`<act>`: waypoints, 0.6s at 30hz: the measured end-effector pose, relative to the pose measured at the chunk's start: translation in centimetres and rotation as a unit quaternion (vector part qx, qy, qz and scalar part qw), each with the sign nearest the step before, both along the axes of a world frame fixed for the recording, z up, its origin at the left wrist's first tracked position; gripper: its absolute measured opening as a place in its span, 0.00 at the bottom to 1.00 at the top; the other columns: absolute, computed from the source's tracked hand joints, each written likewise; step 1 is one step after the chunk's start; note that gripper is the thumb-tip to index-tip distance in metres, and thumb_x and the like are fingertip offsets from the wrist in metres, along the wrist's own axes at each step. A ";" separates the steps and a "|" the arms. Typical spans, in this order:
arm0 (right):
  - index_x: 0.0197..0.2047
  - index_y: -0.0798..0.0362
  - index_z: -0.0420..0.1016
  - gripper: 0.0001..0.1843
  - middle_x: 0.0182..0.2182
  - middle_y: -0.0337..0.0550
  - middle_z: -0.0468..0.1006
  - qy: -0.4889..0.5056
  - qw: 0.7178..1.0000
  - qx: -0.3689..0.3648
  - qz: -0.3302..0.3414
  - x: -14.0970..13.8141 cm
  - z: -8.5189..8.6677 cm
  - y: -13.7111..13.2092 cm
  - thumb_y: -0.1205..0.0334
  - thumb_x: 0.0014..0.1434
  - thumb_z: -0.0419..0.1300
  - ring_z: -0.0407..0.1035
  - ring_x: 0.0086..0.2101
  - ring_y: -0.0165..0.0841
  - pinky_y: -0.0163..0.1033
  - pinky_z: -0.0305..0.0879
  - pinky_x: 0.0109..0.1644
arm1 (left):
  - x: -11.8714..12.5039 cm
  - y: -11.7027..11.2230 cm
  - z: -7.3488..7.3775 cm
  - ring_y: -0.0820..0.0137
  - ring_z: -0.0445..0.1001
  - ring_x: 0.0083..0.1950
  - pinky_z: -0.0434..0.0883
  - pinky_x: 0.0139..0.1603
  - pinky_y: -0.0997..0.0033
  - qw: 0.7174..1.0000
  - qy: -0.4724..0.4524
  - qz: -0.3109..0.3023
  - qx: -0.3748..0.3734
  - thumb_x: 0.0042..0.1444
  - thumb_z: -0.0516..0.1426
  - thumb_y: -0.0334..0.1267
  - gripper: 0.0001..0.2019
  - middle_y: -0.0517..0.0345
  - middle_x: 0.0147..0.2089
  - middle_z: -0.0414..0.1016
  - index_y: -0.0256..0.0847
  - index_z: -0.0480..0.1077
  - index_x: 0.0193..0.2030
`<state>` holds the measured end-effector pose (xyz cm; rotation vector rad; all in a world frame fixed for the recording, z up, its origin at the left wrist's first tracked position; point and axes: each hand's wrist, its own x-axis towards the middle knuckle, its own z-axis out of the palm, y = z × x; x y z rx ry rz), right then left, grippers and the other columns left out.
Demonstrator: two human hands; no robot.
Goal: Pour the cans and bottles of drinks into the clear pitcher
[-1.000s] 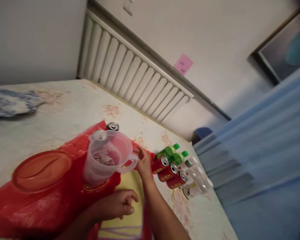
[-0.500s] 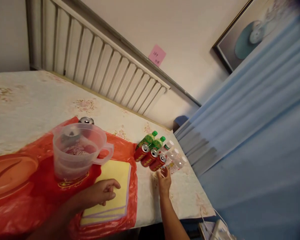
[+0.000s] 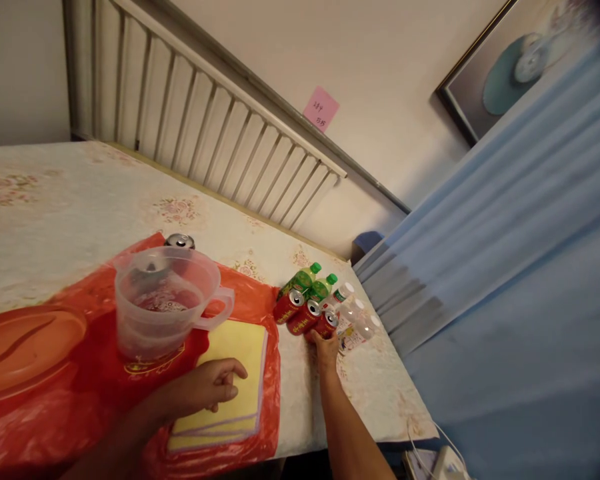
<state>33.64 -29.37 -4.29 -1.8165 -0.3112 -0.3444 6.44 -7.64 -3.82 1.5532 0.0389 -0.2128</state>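
My right hand (image 3: 327, 353) is at the nearest of three red drink cans, with thumb and fingers around the lower part of this can (image 3: 326, 323). The other two cans, a middle can (image 3: 303, 322) and a far can (image 3: 288, 308), stand in line beside it. Over a stack of yellow cloths (image 3: 237, 343) hovers my left hand (image 3: 205, 387), holding nothing, its index finger and thumb apart and the other fingers curled. Left of the cloths, a clear plastic measuring jug (image 3: 155, 320) stands on red plastic sheeting (image 3: 253, 297), some liquid inside.
Green-capped bottles (image 3: 323, 287) and clear bottles (image 3: 365, 325) stand behind the cans. A silver-topped can (image 3: 180, 241) is behind the jug. An orange oval lid or tray (image 3: 25, 347) lies at left. A radiator (image 3: 205, 113) lines the wall; a blue curtain (image 3: 505, 267) hangs at right.
My right hand has moved forward onto the nearest red can and closed around it. My left hand stays over the yellow cloths. The view has shifted slightly.
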 end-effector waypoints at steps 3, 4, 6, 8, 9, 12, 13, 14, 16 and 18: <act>0.42 0.56 0.75 0.26 0.28 0.42 0.79 0.014 1.000 -0.010 -0.025 -1.0 0.5 -0.1 0.53 0.38 0.67 0.73 0.33 0.43 0.44 0.68 0.38 | -0.1 0.0 0.2 0.72 0.61 0.32 0.66 0.34 0.73 1.000 0.000 0.004 -0.007 0.49 0.58 0.48 0.22 0.64 0.34 0.57 0.42 0.66 0.50; 0.41 0.55 0.75 0.26 0.29 0.42 0.79 0.017 0.999 -0.014 -0.031 -1.5 0.7 -0.2 0.53 0.38 0.67 0.73 0.34 0.44 0.43 0.68 0.37 | -0.1 0.0 0.2 0.72 0.61 0.33 0.66 0.34 0.73 1.000 -0.001 0.003 -0.011 0.49 0.58 0.48 0.22 0.64 0.34 0.57 0.42 0.66 0.50; 0.41 0.54 0.74 0.25 0.30 0.44 0.80 0.021 0.999 -0.025 -0.040 -2.5 1.3 -0.5 0.53 0.39 0.68 0.74 0.34 0.44 0.43 0.69 0.37 | -0.1 0.1 -0.1 0.72 0.61 0.34 0.66 0.34 0.73 1.000 -0.005 0.003 -0.017 0.50 0.58 0.48 0.22 0.64 0.34 0.57 0.41 0.66 0.50; 0.41 0.55 0.74 0.26 0.32 0.45 0.81 0.024 0.998 -0.039 -0.042 -3.7 2.0 -0.6 0.54 0.37 0.70 0.74 0.34 0.44 0.43 0.69 0.37 | 0.0 0.2 -0.5 0.72 0.62 0.34 0.66 0.34 0.73 1.000 -0.006 0.002 -0.014 0.51 0.58 0.47 0.22 0.64 0.35 0.57 0.40 0.66 0.51; 0.42 0.55 0.74 0.27 0.33 0.46 0.81 0.024 0.998 -0.045 -0.039 -4.2 2.4 -0.6 0.54 0.37 0.70 0.75 0.34 0.44 0.43 0.70 0.37 | 0.0 0.2 -0.7 0.72 0.62 0.34 0.66 0.34 0.73 1.000 -0.007 0.002 -0.012 0.51 0.57 0.47 0.22 0.64 0.35 0.58 0.40 0.66 0.51; 0.45 0.57 0.74 0.32 0.36 0.48 0.81 0.017 0.998 -0.053 0.008 -5.9 3.9 0.1 0.53 0.37 0.71 0.75 0.35 0.42 0.43 0.71 0.39 | -0.1 0.3 -1.0 0.72 0.63 0.35 0.67 0.34 0.73 1.000 -0.011 0.001 -0.013 0.51 0.57 0.46 0.22 0.64 0.36 0.59 0.38 0.66 0.52; 0.47 0.57 0.73 0.33 0.38 0.48 0.81 0.008 0.998 -0.057 0.037 -6.4 4.6 0.5 0.53 0.38 0.71 0.75 0.36 0.42 0.43 0.71 0.40 | -0.1 0.3 -0.9 0.72 0.63 0.35 0.67 0.34 0.73 1.000 -0.013 0.004 -0.015 0.51 0.57 0.45 0.22 0.64 0.36 0.59 0.38 0.66 0.52; 0.49 0.57 0.73 0.34 0.40 0.49 0.81 -0.007 0.996 -0.064 0.066 -6.8 5.3 1.0 0.53 0.39 0.71 0.75 0.38 0.42 0.43 0.72 0.41 | -0.3 0.2 -0.7 0.72 0.63 0.35 0.67 0.34 0.73 1.000 -0.016 0.008 -0.016 0.51 0.57 0.45 0.22 0.64 0.36 0.59 0.38 0.66 0.52; 0.51 0.57 0.72 0.34 0.43 0.50 0.80 -0.054 0.988 -0.086 0.113 -7.6 7.1 2.4 0.54 0.40 0.71 0.75 0.41 0.42 0.44 0.71 0.45 | -0.6 0.2 -0.2 0.71 0.64 0.36 0.68 0.34 0.73 1.000 -0.018 0.014 -0.011 0.50 0.57 0.44 0.22 0.63 0.36 0.59 0.38 0.67 0.52; 0.51 0.56 0.73 0.32 0.45 0.50 0.79 -0.113 0.978 -0.115 0.136 -8.3 9.0 3.9 0.56 0.42 0.70 0.73 0.45 0.43 0.46 0.70 0.49 | -1.1 0.2 0.5 0.70 0.65 0.36 0.69 0.35 0.72 1.000 -0.018 0.024 0.002 0.49 0.57 0.43 0.22 0.61 0.37 0.61 0.39 0.68 0.51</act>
